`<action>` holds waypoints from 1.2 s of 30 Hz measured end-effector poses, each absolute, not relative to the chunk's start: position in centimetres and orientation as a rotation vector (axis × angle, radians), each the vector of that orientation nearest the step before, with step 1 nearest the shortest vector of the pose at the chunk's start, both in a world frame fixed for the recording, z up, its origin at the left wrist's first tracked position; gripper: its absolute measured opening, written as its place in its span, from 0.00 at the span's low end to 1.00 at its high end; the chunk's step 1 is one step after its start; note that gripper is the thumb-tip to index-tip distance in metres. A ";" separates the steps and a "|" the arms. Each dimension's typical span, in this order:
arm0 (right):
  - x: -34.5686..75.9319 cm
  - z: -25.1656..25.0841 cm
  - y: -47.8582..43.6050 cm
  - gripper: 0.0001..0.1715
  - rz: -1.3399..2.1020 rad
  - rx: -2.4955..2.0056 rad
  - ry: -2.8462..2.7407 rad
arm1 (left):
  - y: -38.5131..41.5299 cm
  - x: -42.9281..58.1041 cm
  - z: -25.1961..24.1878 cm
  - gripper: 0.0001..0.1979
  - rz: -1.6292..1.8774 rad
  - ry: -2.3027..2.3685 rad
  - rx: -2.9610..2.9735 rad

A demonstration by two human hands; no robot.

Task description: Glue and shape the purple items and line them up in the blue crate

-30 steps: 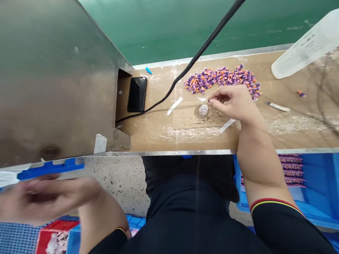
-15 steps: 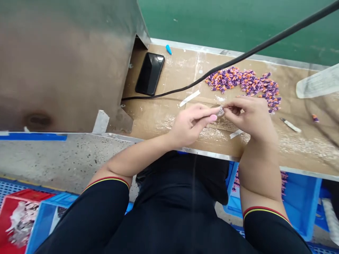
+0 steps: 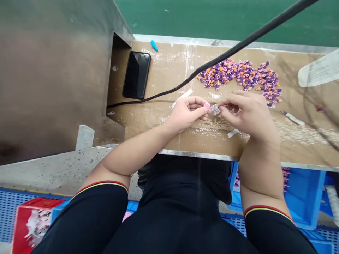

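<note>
A small, clear, crinkled plastic piece (image 3: 215, 109) is held between my two hands above the cardboard-covered bench. My left hand (image 3: 186, 112) pinches its left side between thumb and fingertips, the other fingers curled. From the right, my right hand (image 3: 247, 111) grips the other edge with thumb and forefinger, partly covering it. Just beyond my right hand lies a pile of tiny purple, pink and orange moulded pieces (image 3: 245, 76). White strips, one of them (image 3: 233, 133) below the plastic piece, lie on the cardboard.
A black cable (image 3: 196, 72) crosses over the bench. At left are a phone (image 3: 137, 74), a blue cap-like piece (image 3: 154, 46) and a metal housing (image 3: 58, 77). A craft knife (image 3: 293, 118) lies at right. Blue crates (image 3: 304, 197) stand below the bench.
My left fingers have curled in, and the thumb now presses against the forefinger beside the plastic piece. My right hand keeps its pinch. The camera view has shifted slightly.
</note>
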State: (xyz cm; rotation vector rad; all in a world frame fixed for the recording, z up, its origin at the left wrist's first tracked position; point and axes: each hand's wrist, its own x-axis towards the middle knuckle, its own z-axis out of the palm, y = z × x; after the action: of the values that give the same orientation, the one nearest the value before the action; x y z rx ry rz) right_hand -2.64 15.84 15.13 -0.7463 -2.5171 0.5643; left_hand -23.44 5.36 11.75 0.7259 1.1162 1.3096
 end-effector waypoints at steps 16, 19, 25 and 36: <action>-4.4 15.3 13.5 0.08 1.076 -0.788 -1.949 | 5.4 -23.8 11.6 0.20 1.463 1.159 0.915; -5.1 14.8 12.9 0.14 1.250 -0.792 -1.822 | 5.4 -23.7 11.7 0.19 1.535 1.177 0.959; -5.4 14.5 12.8 0.21 1.391 -0.810 -1.656 | 5.3 -24.0 12.3 0.15 1.601 1.243 1.128; -5.4 15.5 12.1 0.21 1.439 -0.824 -1.715 | 4.9 -23.8 10.4 0.20 1.507 1.317 1.283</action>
State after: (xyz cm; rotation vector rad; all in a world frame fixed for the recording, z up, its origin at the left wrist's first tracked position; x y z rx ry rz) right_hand -5.42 12.13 15.50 -0.8244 -1.7146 1.4385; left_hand -23.80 4.88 10.42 1.2829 1.3167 1.5071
